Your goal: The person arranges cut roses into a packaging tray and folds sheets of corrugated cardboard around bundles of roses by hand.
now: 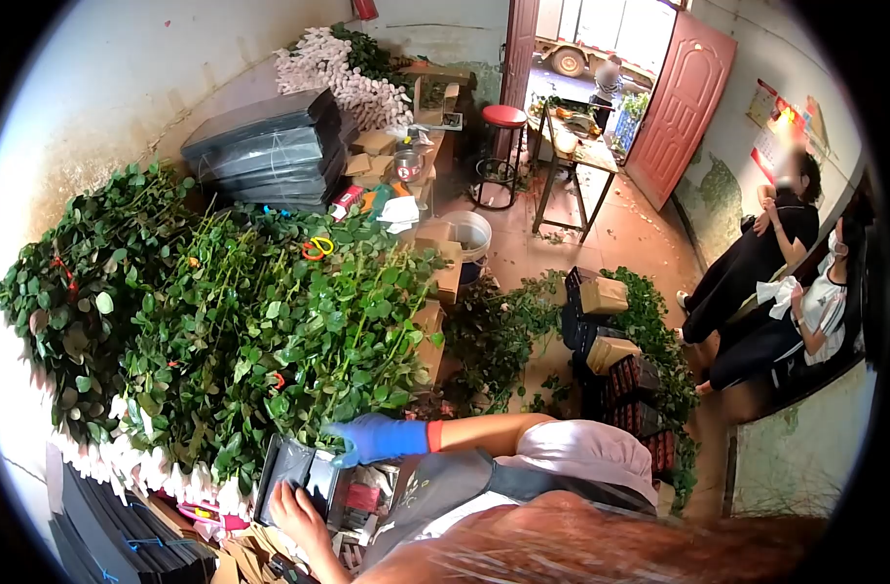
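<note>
Bare fingers of my left hand (301, 518) rest outstretched against a shallow black box or tray (270, 484) beside the flower bench. Just above it is my right hand (375, 440), in a blue glove with a red cuff. Its thumb and fingers look apart, by the box's upper edge and the nearest leaves; nothing clear shows in its grasp. Large bunches of leafy green stems (231, 331) cover the bench. White-wrapped flower heads (172, 474) point out along its lower side. What lies under my fingers is partly hidden.
Orange-handled scissors (317, 249) lie on the leaves. Stacked black sheets (114, 535) stand at lower left; a wrapped black stack (270, 146) is behind. A white bucket (467, 236) and red stool (504, 118) stand on the floor. Two people (771, 243) are at right, another outside the door.
</note>
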{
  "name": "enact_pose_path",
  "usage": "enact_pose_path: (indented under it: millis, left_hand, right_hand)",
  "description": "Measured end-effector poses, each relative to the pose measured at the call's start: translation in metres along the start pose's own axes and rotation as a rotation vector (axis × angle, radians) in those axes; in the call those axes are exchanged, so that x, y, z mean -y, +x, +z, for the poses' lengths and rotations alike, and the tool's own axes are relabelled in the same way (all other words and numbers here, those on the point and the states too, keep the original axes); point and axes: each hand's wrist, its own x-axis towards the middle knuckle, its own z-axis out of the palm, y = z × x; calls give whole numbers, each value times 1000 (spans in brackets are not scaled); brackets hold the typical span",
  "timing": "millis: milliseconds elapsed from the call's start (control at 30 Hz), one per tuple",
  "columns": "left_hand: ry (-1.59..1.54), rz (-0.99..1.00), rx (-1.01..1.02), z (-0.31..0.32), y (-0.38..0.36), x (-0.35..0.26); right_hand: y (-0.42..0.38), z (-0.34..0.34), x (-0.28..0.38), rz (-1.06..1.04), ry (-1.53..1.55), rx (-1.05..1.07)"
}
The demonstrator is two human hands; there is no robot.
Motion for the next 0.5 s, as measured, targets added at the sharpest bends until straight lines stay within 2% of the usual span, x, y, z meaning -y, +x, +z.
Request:
enact_pose_path:
  millis: [33,67,100,167,333,500]
  left_hand:
    - [99,63,39,10,13,-4]
    - [125,34,76,17,24,-9]
    - [215,85,68,25,35,-9]
    - [178,102,91,37,55,-11]
    - [326,-34,1,52,79,-40]
    - [227,-15,63,77,98,-28]
  right_hand:
    - [2,1,2,-37,-42,-54]
    - [3,0,3,-4,-104,-24]
    - [6,1,-1,-14,-122,-8]
    - [5,-1,-6,-55,-129,1]
    - [-1,-19,-12,-19,-156,62]
    - [6,-19,-7,4,-51,93]
